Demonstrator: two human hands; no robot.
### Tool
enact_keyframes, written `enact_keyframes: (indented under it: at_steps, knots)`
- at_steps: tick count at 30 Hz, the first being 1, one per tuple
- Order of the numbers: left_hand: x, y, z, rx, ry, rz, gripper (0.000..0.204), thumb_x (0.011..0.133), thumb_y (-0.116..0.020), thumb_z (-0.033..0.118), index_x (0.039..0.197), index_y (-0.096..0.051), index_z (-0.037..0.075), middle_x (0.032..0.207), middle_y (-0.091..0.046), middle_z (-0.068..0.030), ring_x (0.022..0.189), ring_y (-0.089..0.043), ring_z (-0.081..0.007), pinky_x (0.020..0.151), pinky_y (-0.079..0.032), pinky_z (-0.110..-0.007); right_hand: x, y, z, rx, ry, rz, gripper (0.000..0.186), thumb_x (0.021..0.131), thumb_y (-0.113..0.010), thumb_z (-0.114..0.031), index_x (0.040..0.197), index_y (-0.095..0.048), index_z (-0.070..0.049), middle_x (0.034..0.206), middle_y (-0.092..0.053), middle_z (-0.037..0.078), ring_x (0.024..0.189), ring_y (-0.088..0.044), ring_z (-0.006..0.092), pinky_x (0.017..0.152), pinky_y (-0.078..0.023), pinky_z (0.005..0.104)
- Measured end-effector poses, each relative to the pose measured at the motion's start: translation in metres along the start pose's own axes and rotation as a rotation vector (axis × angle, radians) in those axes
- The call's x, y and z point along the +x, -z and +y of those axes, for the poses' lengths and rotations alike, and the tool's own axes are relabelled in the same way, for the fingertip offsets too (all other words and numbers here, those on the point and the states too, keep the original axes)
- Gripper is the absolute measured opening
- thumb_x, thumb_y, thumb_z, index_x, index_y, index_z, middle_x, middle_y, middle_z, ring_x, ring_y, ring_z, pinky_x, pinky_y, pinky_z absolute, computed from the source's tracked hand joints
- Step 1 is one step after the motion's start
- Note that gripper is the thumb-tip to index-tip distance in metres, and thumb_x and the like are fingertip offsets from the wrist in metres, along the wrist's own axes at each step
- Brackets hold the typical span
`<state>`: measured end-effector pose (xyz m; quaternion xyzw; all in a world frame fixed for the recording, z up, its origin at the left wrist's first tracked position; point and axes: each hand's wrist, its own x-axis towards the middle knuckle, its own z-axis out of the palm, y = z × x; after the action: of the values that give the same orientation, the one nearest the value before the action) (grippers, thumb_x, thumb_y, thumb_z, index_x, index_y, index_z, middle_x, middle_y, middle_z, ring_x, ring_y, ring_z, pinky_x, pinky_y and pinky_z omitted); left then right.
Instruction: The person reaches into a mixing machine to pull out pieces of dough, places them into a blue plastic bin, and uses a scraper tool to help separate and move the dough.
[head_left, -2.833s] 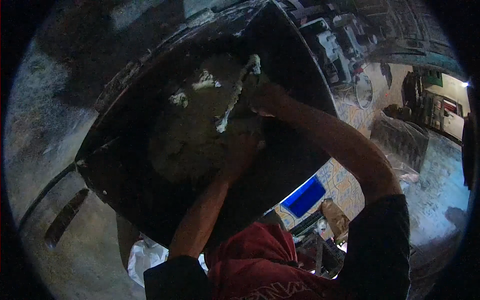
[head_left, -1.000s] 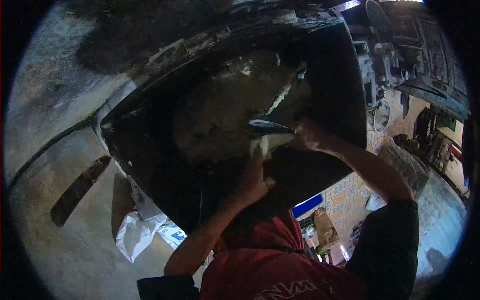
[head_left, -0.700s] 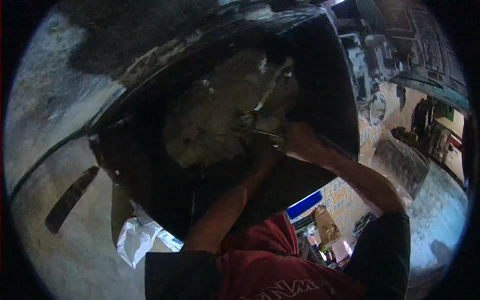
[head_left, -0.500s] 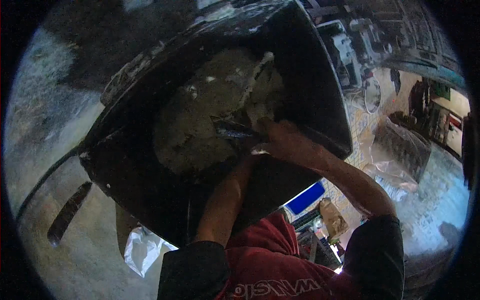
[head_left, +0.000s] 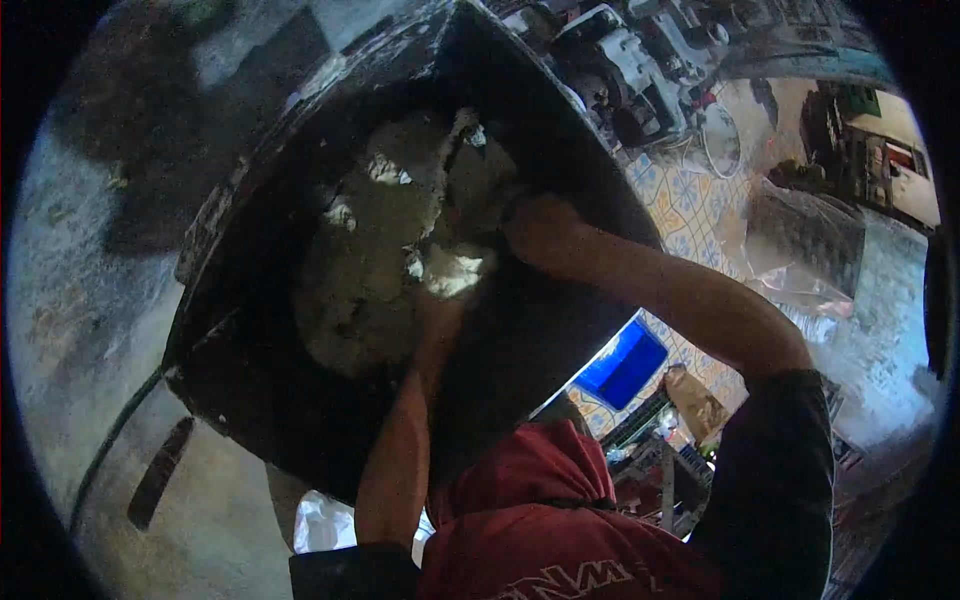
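Note:
A big dark trough [head_left: 540, 330] with a pointed far corner lies in front of me. Inside it is a pale, lumpy, dough-like mass [head_left: 360, 270] with cracks and white bits on top. My left hand [head_left: 452, 275] reaches into the mass near its middle, with bright light falling on it; its fingers do not show clearly. At the mass's right side my right hand [head_left: 540, 232] looks closed, its fingertips lost in shadow. What it holds, if anything, cannot be made out.
A dark handle-like bar [head_left: 160, 475] and a cable are at the left. White plastic [head_left: 322, 522] lies below the trough. A blue tray [head_left: 622, 365] is on the tiled floor, near a brown paper bag [head_left: 695, 402]. Machinery [head_left: 630, 60] stands far right, above a plastic-wrapped stack [head_left: 805, 240].
My hands have moved apart from being close together, the right one farther into the trough. A shiny flat metal piece that showed beside them is no longer distinct. The view has shifted.

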<state>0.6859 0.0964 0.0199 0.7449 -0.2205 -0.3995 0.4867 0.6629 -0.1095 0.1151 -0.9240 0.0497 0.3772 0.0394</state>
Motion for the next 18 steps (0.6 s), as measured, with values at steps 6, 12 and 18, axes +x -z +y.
enact_keyframes:
  at_steps: [6,12,18]
  knots:
    - [-0.015,0.006,0.002,-0.066,-0.019,-0.009,0.048,0.073,-0.074,0.009,0.116,-0.055,0.0,0.113,-0.061,-0.0151,0.104,-0.059,-0.0261,0.09,-0.047,-0.04,0.066,-0.085,-0.001,-0.182,0.123,0.113,0.03,0.087,-0.05,-0.022,0.104,-0.066,-0.003,0.103,-0.065,0.019,0.094,-0.063,0.0346,0.083,-0.049,0.0522]
    - [-0.041,0.015,0.023,-0.11,-0.079,-0.046,0.045,0.073,-0.074,0.009,0.114,-0.057,0.0,0.112,-0.062,-0.0143,0.103,-0.06,-0.0253,0.088,-0.048,-0.039,0.083,-0.101,-0.02,0.035,0.229,0.095,0.037,0.086,-0.055,-0.036,0.105,-0.067,-0.007,0.107,-0.066,0.011,0.1,-0.06,0.0333,0.09,-0.044,0.0514]
    - [-0.07,0.021,0.085,-0.022,-0.186,-0.244,0.039,0.067,-0.081,0.013,0.102,-0.064,0.003,0.099,-0.068,-0.0087,0.093,-0.065,-0.0209,0.082,-0.051,-0.034,0.141,-0.255,0.028,-0.085,0.285,0.161,0.032,0.095,-0.044,-0.029,0.116,-0.063,-0.013,0.123,-0.058,0.01,0.118,-0.048,0.0292,0.093,-0.042,0.0537]
